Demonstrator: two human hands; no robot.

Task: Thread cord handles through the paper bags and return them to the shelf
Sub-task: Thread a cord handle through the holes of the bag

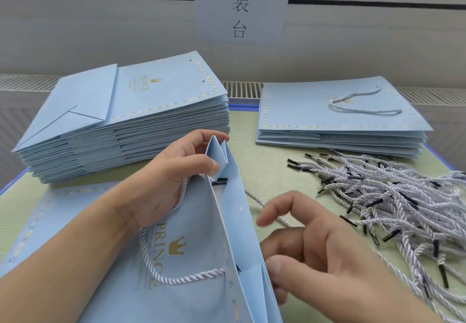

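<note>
A light blue paper bag (191, 259) printed PRINCE stands half open in front of me. My left hand (174, 179) pinches its folded top corner. A white twisted cord handle (161, 269) is threaded through the near face, and its black tip (219, 182) shows inside the rim. My right hand (310, 249) hovers blurred at the bag's right rim with fingers loosely bent and the thumb against the edge. Another cord (253, 198) runs on the table under that hand; whether it is gripped is unclear.
A tall stack of flat bags without handles (131, 121) lies at the back left. A low stack of bags with handles (340, 118) lies at the back right. Several loose cords (393, 201) are heaped at the right. One flat bag (50, 214) lies under my left arm.
</note>
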